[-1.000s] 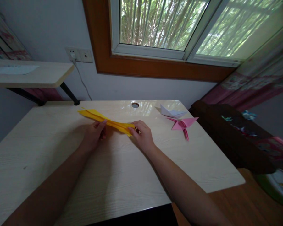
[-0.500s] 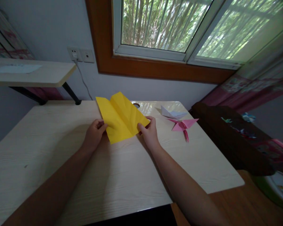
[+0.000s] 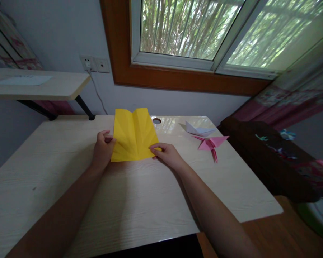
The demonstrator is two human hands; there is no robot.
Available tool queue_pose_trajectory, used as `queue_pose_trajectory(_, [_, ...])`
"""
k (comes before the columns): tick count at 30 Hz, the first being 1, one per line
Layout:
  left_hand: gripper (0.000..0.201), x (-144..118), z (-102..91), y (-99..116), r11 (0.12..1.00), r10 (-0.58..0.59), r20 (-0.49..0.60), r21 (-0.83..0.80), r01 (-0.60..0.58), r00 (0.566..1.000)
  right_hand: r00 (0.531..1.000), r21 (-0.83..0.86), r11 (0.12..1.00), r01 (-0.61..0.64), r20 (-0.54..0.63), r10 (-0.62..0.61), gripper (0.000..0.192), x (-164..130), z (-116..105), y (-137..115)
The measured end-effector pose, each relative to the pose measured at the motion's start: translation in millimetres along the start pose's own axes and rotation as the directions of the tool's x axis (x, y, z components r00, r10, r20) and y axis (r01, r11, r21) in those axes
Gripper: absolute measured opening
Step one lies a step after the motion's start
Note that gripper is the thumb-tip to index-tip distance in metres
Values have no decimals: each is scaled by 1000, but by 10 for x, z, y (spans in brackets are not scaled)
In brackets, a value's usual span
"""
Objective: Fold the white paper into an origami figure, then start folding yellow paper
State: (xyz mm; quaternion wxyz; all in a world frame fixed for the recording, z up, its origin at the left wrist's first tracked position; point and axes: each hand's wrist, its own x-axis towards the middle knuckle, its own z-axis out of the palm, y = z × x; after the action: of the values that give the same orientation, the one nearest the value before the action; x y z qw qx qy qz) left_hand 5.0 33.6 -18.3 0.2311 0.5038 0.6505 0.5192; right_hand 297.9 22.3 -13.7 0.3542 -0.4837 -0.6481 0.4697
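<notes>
A creased sheet of yellow paper [image 3: 131, 136] is held between my two hands over the pale wooden table, its far edge bent up along a central fold. My left hand [image 3: 102, 147] pinches the paper's left edge between thumb and fingers. At the lower right corner, my right hand [image 3: 167, 154] grips the sheet, thumb underneath or at the near edge and fingers on top. A pink folded-paper figure [image 3: 210, 144] lies to the right of my right hand, and a white folded-paper piece [image 3: 199, 129] sits just behind it.
The table [image 3: 140, 208] reaches back to the wall, with a round cable hole [image 3: 156, 121] near its far edge. A raised shelf [image 3: 67, 86] bearing a white sheet stands at the left. Beyond the right edge is a dark brown piece of furniture [image 3: 247, 150] with small items on it.
The yellow paper has turned from a slanted, diamond-like position to nearly square to me. My right hand has moved slightly left and down with its corner. The camera view has shifted a little.
</notes>
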Motion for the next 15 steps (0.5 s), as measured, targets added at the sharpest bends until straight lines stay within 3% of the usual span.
queue_pose_trajectory(2, [47, -3, 13, -5, 997, 79, -28, 21, -79, 996, 999, -51, 999, -9, 34, 11, 23, -14, -30, -31])
queue_pose_trajectory(4, [45, -36, 10, 38, 957, 248, -18, 158, -242, 969, 999, -86, 996, -17, 28, 19, 24, -28, -44, -74])
queue_pose_trajectory(5, [42, -65, 3, 74, 898, 355, 31, 267, -350, 934, 999, -92, 996, -21, 23, 23, 24, -33, -46, -95])
queue_pose_trajectory(7, [38, -144, -13, 157, 726, 508, 242, 397, -562, 827, 999, -85, 996, -32, 25, 34, 26, -39, -44, -125])
queue_pose_trajectory(9, [31, -234, -23, 224, 583, 536, 447, 416, -697, 716, 998, -66, 996, -53, 39, 56, 29, -40, -48, -137])
queue_pose_trajectory(11, [29, -309, -22, 254, 507, 493, 571, 425, -750, 656, 994, -45, 996, -80, 67, 82, 34, -37, -67, -135])
queue_pose_trajectory(15, [34, -355, -17, 243, 472, 414, 626, 472, -744, 660, 978, -14, 990, -141, 152, 141, 37, -36, -152, -129])
